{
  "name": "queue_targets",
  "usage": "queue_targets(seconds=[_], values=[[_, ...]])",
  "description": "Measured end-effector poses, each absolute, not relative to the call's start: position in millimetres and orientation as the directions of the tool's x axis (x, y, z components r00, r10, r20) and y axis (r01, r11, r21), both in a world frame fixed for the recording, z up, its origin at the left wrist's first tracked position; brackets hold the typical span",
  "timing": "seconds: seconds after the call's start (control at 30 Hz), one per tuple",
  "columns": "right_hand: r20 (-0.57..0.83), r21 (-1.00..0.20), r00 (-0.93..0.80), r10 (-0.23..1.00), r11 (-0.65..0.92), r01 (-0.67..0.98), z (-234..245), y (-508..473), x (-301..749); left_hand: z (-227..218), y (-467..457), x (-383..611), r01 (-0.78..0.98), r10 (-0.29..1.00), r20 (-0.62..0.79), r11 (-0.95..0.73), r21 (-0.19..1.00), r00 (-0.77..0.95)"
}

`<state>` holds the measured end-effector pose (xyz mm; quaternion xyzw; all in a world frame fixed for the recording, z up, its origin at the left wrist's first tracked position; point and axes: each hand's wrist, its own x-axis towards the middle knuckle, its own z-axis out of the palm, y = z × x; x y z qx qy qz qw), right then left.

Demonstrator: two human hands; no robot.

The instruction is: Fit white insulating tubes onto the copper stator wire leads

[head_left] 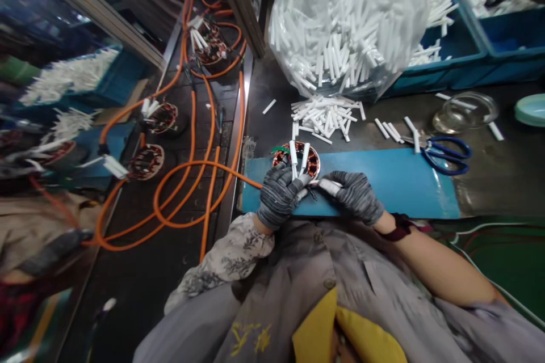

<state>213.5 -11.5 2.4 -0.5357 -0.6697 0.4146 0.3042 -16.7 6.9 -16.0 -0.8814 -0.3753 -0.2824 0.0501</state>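
Note:
A ring-shaped motor stator (pixel 315 161) with copper windings lies on the blue mat just beyond my hands. Two white insulating sleeves (pixel 293 153) stand up from its wire leads, and a bit of green shows at its left edge. My left hand (pixel 277 195), in a grey knit glove, is closed at the stator's near side, pinching its lead wires. My gloved right hand (pixel 356 195) is closed around another white sleeve (pixel 330 186), its end pointing toward those wires. The fingers partly hide the wire ends.
Loose white sleeves (pixel 326 116) lie in a pile before a big clear bag (pixel 349 28) of them. Blue-handled scissors (pixel 446 154) and a glass dish (pixel 465 112) are at right. Orange cables (pixel 208 161) loop across the conveyor at left, with more stators (pixel 146 161). A co-worker's gloved hand (pixel 55 250) is far left.

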Motion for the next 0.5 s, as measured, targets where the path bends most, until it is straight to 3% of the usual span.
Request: queue_targets(seconds=[0.1,0.23,0.3,0.4,0.5], values=[[0.089,-0.834,-0.237,0.967,0.202,0.514,-5,-19,216,-15,5,-14,0.708,0.618,0.574,-0.700,0.091,0.538],[0.374,-0.576,-0.235,0.897,0.423,0.700,-13,-29,213,-18,5,-17,0.701,0.625,0.565,-0.705,0.111,0.539],[0.306,-0.609,-0.238,0.922,0.381,0.696,-13,-28,209,-22,4,-20,0.697,0.640,0.536,-0.706,0.128,0.550],[0.021,-0.847,-0.312,0.950,0.183,0.499,-8,-17,199,-28,2,-23,0.713,0.689,0.484,-0.680,0.172,0.540],[-0.132,-0.950,-0.422,0.897,0.006,0.311,-1,-6,189,-29,2,-24,0.701,0.657,0.515,-0.699,0.141,0.551]])
